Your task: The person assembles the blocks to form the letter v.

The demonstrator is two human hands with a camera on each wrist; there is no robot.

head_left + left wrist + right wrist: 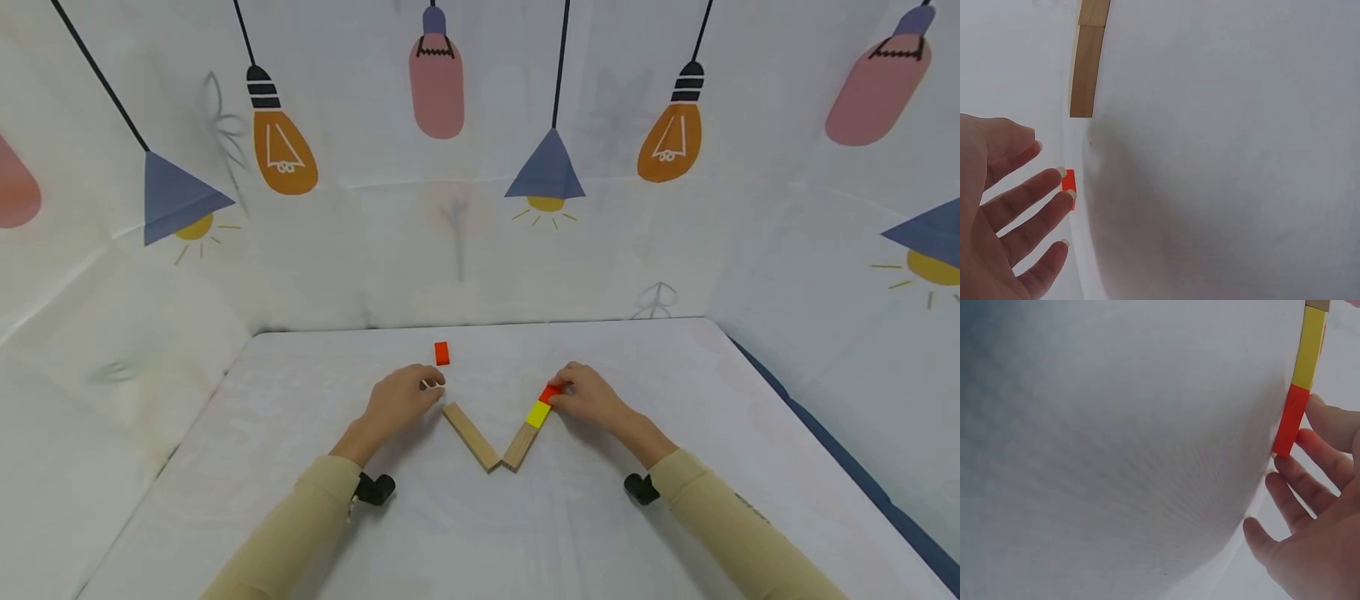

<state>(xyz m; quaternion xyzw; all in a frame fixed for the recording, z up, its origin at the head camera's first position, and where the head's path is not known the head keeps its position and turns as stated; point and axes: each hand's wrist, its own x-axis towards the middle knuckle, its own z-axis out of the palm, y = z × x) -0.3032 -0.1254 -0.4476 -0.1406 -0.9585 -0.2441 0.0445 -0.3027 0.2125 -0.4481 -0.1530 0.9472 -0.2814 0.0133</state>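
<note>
Two rows of blocks form a V on the white table, touching at the near point. The left row is a plain wooden strip (pixel 471 437), seen as more than one wooden block (pixel 1088 72) in the left wrist view. On the right, wood (pixel 519 447) is followed by a yellow block (pixel 537 414) and a red block (pixel 551 394) end to end. My right hand (pixel 592 398) pinches that red block between thumb and fingers. My left hand (pixel 397 398), holding nothing, hovers near the left row's far end. Just beyond its fingers lies another red block (pixel 442 353).
The table (pixel 600 533) is covered in white cloth. A white sheet (pixel 360 250) printed with lamps and bulbs hangs behind the far edge and round both sides. Black wrist cameras (pixel 375 489) sit under both cuffs.
</note>
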